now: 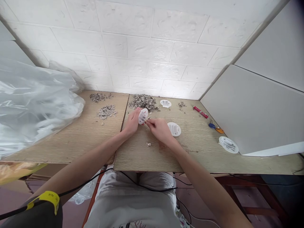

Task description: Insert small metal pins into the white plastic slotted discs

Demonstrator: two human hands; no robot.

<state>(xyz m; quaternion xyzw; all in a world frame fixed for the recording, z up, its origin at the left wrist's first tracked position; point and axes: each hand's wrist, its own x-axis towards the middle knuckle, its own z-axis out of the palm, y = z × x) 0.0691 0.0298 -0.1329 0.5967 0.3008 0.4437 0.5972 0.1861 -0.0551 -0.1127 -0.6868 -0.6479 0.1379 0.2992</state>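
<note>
My left hand is closed on a white oval plastic piece with slots and a small red mark, tilted up above the table. Pinched between the fingertips of my right hand is a small metal part, held against the right edge of that piece; its exact shape is too small to make out. A second white oval piece lies just beyond my right wrist. Behind my hands spreads a heap of small metal parts. A few loose metal parts lie in front of me.
Smaller piles of metal parts lie left, beside a large clear plastic bag. More oval pieces lie at the back and right. A red pen-like tool and blue and orange keys lie near the grey panel.
</note>
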